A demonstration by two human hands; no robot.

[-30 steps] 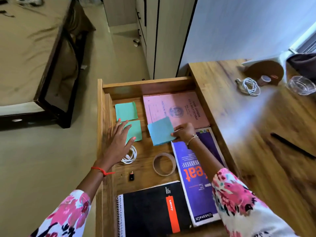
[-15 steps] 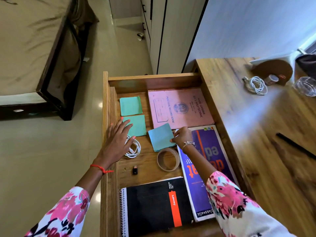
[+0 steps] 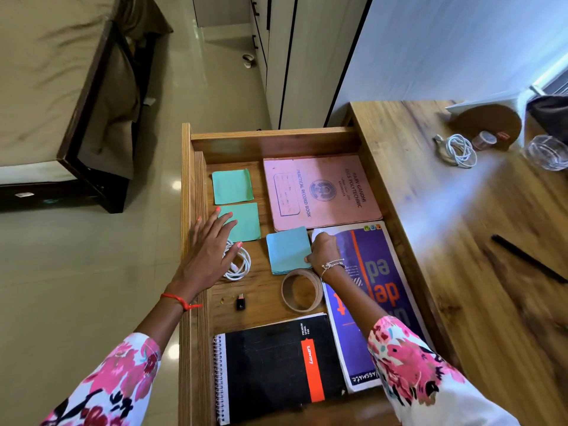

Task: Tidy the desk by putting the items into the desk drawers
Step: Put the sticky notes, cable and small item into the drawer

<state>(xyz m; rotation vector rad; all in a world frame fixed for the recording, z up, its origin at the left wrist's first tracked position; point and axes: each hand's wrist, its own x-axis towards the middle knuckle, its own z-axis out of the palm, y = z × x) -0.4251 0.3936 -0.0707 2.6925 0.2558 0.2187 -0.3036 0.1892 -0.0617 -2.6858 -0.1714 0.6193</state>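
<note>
The wooden drawer (image 3: 187, 186) is pulled out beside the desk (image 3: 461, 241). My right hand (image 3: 324, 252) pinches the right edge of a blue sticky-note pad (image 3: 287, 249), which lies on the drawer floor between the pink record book (image 3: 319, 192) and a tape roll (image 3: 302, 290). My left hand (image 3: 209, 250) is spread with straight fingers over the drawer's left side, above a green sticky pad (image 3: 246, 221) and a coiled white cable (image 3: 241, 262). A second green pad (image 3: 232, 186) lies further back.
The drawer also holds a purple notebook (image 3: 375, 287), a black spiral pad (image 3: 276, 364) and a small black adapter (image 3: 240, 303). On the desk lie a white cable (image 3: 459, 150), a small tape roll (image 3: 484, 140), a glass bowl (image 3: 548, 152) and a black pen (image 3: 528, 258). A bed (image 3: 46, 72) stands left.
The blue pad has come down from tilted over the record book to flat on the drawer floor, with my right hand still on its edge. My left hand has barely moved.
</note>
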